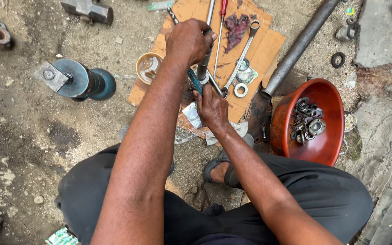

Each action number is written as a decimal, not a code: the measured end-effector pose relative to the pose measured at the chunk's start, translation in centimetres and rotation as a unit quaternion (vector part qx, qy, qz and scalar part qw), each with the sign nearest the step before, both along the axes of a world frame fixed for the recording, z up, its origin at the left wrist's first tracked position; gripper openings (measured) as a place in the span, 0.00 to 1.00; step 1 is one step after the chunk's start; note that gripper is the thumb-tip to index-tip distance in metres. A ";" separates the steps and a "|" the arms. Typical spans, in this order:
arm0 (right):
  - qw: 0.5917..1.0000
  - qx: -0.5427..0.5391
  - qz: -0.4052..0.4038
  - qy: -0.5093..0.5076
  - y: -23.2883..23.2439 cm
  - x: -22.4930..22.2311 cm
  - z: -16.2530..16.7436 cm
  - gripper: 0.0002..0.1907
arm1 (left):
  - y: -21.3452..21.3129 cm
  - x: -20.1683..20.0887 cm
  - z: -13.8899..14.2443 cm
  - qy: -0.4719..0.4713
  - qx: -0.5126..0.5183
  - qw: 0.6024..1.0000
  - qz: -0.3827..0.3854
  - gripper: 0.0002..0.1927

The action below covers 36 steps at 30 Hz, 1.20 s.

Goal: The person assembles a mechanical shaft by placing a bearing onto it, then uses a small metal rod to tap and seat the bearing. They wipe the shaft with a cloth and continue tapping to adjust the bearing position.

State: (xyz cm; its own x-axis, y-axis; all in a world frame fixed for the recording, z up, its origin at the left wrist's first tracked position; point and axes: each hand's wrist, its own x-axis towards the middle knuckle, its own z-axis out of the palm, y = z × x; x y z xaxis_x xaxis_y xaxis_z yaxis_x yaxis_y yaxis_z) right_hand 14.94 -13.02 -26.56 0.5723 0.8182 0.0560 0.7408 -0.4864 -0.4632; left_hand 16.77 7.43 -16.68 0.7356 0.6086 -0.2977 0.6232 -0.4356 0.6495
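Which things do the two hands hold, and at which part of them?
The left hand grips the upper part of a grey metal rod. The right hand holds a blue-handled tool near its lower end.

Person seen from above, both arms bare to past the elbow, no sleeves in view. No gloves, watch or rings on left hand (188,41) or right hand (212,108). Grime on fingers of right hand. Dark charcoal trousers (323,195), loose, creased at the knees. Dark open sandal (218,165) on one foot, strap across, toes partly hidden. Other foot mostly hidden.
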 end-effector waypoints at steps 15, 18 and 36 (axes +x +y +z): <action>0.955 -0.290 -0.017 0.066 1.5 1.8 -0.6 0.21 | 0.1 0.3 -0.4 0.004 -0.005 1.000 -0.001 0.18; 0.971 -0.232 0.012 0.048 0.0 1.7 0.5 0.20 | -0.1 0.1 -0.3 0.009 -0.010 1.000 -0.001 0.17; 0.965 -0.249 -0.069 0.055 1.8 5.3 0.1 0.23 | 0.3 -0.2 -0.2 0.019 -0.026 0.999 -0.003 0.17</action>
State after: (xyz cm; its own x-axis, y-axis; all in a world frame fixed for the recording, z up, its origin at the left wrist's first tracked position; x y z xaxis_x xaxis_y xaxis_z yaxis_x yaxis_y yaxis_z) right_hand 20.22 -11.20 -26.49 0.6581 0.6439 -0.3904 0.6129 -0.7592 -0.2189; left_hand 16.57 7.77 -16.83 0.7259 0.5879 -0.3571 0.6462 -0.4051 0.6468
